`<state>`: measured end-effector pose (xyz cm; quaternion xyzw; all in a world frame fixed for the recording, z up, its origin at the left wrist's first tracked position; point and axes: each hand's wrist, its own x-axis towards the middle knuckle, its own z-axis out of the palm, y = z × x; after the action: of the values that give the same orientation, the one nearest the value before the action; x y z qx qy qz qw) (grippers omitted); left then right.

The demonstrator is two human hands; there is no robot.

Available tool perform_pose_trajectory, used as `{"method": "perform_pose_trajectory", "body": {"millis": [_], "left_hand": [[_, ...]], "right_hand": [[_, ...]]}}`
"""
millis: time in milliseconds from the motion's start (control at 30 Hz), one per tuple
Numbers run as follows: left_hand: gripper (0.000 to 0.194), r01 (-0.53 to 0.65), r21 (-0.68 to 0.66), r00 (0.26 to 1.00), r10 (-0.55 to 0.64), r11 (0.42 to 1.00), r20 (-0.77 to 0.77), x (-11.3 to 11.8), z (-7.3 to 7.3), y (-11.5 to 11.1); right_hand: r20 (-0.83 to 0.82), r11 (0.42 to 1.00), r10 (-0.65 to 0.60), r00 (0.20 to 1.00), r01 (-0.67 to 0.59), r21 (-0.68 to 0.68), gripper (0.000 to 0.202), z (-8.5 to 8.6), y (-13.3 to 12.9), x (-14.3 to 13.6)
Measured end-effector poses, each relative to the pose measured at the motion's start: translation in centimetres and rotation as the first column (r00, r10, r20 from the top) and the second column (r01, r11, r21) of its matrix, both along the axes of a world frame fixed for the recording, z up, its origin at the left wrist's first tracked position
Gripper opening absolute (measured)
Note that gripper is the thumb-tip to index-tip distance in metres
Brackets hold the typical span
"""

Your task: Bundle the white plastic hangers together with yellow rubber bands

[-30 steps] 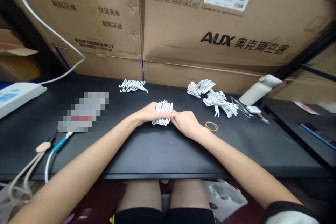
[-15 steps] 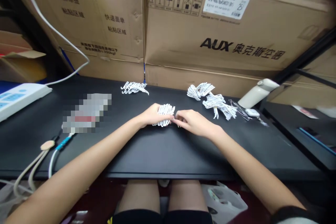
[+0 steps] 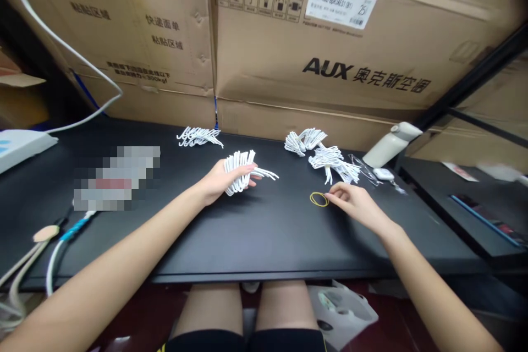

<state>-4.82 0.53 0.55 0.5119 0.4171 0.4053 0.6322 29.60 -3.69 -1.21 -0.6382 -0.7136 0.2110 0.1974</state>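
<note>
My left hand (image 3: 216, 180) is wrapped round a bundle of thin white hooks (image 3: 240, 171), held just above the black table, with a few straight ends poking out to the right past the thumb. Between thumb and fingertips, my right hand (image 3: 352, 201) pinches a yellow rubber band (image 3: 319, 199), which hangs as a loose loop to the left of the fingers. A loose pile of white hooks (image 3: 200, 136) lies at the back left. Several bunched white hooks (image 3: 335, 160) lie beyond my right hand.
Large cardboard boxes (image 3: 264, 77) wall off the back. A white bottle (image 3: 390, 146) lies tilted at the back right, beside a small white case (image 3: 383, 174). On the left are a blurred-out device (image 3: 119, 181) with a cable and a power strip (image 3: 25, 148).
My right hand has moved right, away from the bundle, and the yellow rubber band now shows in its fingers. The left hand still holds the hooks. The view has shifted slightly.
</note>
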Motion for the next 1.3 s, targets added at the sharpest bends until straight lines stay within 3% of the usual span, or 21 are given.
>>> {"method": "perform_pose_trajectory", "body": {"millis": [133, 333, 467, 600, 767, 933, 1000, 1133, 1200, 1300], "left_hand": [[0.038, -0.059, -0.040, 0.997, 0.061, 0.997, 0.052, -0.2, -0.3, 0.1], [0.032, -0.091, -0.054, 0.993, 0.094, 0.994, 0.066, -0.2, -0.4, 0.1], [0.031, -0.125, -0.066, 0.989, 0.130, 0.990, 0.075, 0.0, -0.1, 0.0], [0.027, -0.138, -0.103, 0.986, 0.146, 0.985, 0.079, 0.2, -0.1, -0.1], [0.024, -0.183, -0.147, 0.977, 0.196, 0.972, 0.079, 0.4, 0.0, 0.0], [0.023, -0.192, -0.157, 0.974, 0.208, 0.969, 0.091, 0.2, -0.1, 0.1], [0.023, -0.187, -0.153, 0.974, 0.203, 0.970, 0.098, 0.2, -0.1, 0.2], [0.022, -0.185, -0.158, 0.974, 0.202, 0.970, 0.099, 0.2, 0.0, 0.1], [0.022, -0.183, -0.162, 0.975, 0.200, 0.970, 0.097, 0.2, 0.1, 0.0], [0.024, -0.182, -0.165, 0.975, 0.200, 0.969, 0.095, 0.3, 0.1, 0.0]], "right_hand": [[-0.032, 0.997, -0.041, 0.999, 0.043, 0.061, 0.031, -0.6, 0.1, -0.5], [-0.012, 0.997, 0.058, 0.998, -0.059, -0.039, 0.024, -0.7, 1.4, 0.1], [-0.192, 0.993, -0.013, 0.981, -0.010, -0.118, 0.026, -0.1, 1.5, 0.5], [-0.399, 0.995, -0.035, 0.916, -0.007, -0.103, 0.032, 1.4, 1.1, 0.1], [-0.586, 0.993, -0.088, 0.806, 0.121, 0.017, 0.035, 2.4, 1.2, -0.9], [-0.776, 0.987, -0.159, 0.611, 0.118, -0.110, 0.036, 1.9, 2.2, -1.7], [-0.759, 0.989, -0.150, 0.634, 0.080, -0.128, 0.038, 1.6, 2.6, -2.0], [-0.591, 0.997, -0.073, 0.803, 0.072, -0.024, 0.039, 0.9, 3.1, -2.7], [-0.608, 0.998, -0.061, 0.791, 0.038, -0.052, 0.038, 0.8, 3.1, -3.0], [-0.701, 0.989, -0.102, 0.706, -0.007, -0.151, 0.040, 0.8, 3.1, -3.4]]}}
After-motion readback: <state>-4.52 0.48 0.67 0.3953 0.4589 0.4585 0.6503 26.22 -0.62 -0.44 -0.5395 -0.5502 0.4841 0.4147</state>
